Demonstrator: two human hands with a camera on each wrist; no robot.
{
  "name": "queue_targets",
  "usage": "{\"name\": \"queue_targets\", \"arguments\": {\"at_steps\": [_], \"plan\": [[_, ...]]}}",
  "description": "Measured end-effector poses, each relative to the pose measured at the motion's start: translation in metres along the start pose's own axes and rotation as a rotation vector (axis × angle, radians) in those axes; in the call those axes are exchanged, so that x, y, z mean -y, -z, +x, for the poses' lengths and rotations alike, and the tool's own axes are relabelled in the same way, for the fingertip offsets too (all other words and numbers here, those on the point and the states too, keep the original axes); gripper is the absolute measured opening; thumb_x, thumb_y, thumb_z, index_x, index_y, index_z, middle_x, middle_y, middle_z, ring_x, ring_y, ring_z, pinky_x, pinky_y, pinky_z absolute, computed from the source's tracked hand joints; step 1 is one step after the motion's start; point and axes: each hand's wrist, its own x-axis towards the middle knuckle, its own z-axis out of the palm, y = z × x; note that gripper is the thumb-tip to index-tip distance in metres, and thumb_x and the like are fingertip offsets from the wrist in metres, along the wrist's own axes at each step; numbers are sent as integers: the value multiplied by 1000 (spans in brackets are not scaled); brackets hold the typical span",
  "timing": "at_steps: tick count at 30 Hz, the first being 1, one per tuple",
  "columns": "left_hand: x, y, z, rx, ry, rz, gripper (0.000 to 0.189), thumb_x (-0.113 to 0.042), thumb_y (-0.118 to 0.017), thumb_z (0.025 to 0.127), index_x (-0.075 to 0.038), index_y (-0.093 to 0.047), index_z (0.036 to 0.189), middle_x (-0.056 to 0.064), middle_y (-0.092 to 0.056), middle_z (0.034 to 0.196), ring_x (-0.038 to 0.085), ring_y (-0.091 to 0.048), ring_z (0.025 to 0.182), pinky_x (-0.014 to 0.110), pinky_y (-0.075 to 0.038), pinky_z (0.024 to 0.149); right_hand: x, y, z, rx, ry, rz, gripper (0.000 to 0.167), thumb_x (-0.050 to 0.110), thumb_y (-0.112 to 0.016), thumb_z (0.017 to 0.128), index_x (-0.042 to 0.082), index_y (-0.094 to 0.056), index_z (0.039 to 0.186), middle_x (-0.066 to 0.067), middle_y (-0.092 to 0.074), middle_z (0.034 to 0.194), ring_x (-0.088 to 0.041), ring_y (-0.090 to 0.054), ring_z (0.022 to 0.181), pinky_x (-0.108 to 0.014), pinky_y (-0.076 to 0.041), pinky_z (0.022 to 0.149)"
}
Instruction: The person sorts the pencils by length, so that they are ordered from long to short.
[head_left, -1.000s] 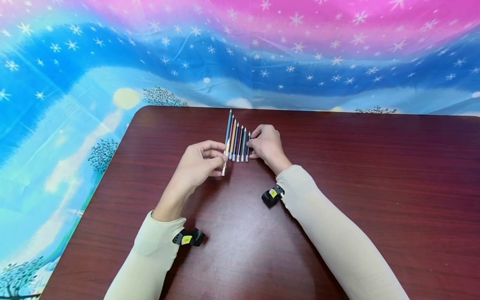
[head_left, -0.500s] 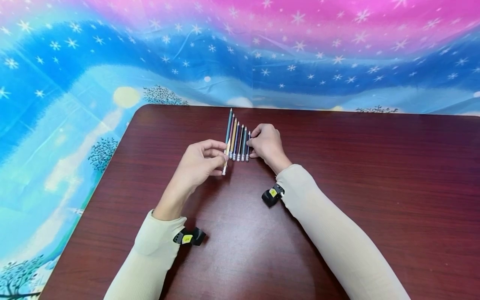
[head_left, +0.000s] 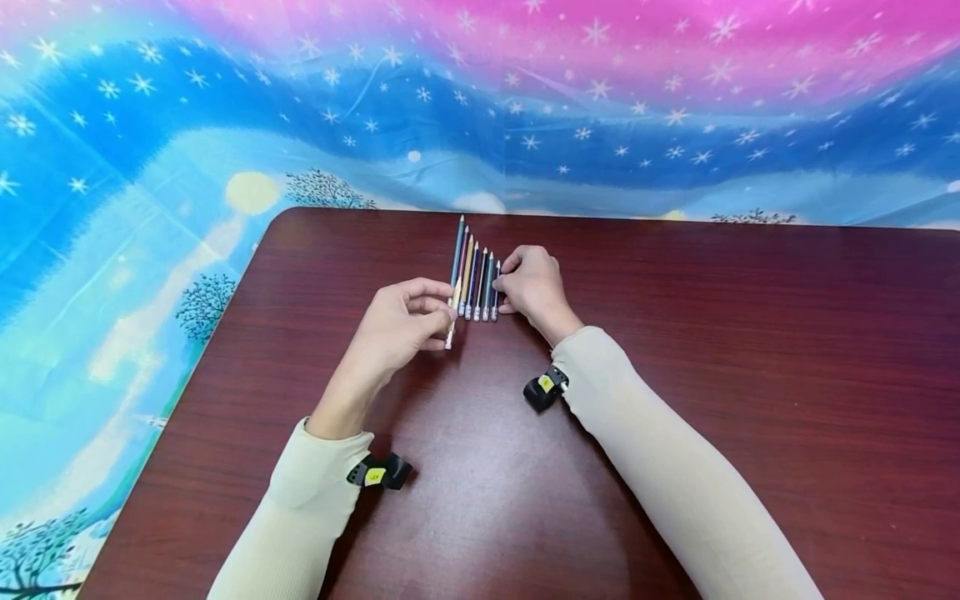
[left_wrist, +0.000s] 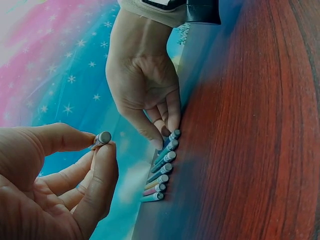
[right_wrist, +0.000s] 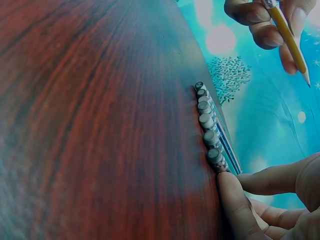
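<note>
A yellow pencil (right_wrist: 288, 37) is pinched between the thumb and fingers of my left hand (head_left: 397, 325), lifted off the table, its sharpened tip and eraser end both showing. Just beyond it several pencils (head_left: 470, 279) lie side by side in a row, falling in length from the long teal one (head_left: 457, 250) at the left to a short dark one (head_left: 497, 271) at the right. My right hand (head_left: 534, 283) pinches that short end pencil with thumb and fingertips, which partly cover it. In the left wrist view the row's eraser ends (left_wrist: 170, 156) line up evenly.
The dark red-brown wooden table (head_left: 480, 467) bears the row near its far edge. A cloth backdrop (head_left: 420, 100) with snowflakes, in pink and blue, hangs behind and to the left. Black wrist cameras (head_left: 380, 472) are strapped at both cuffs.
</note>
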Motion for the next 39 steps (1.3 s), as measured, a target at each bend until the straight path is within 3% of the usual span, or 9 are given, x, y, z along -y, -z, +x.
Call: {"name": "queue_targets", "arguments": {"at_steps": [39], "plan": [[-1,0,-1,9,-1,-4,35,-1,-63,95,2,-65,130,16,-72,102,10,-68,77,27,-63,69,1,1,-1,-1,-10,-37,12,-4,-71,94,-4,-63,103,-20,-66,110,-11,-61,45,-29,-62,53]]}}
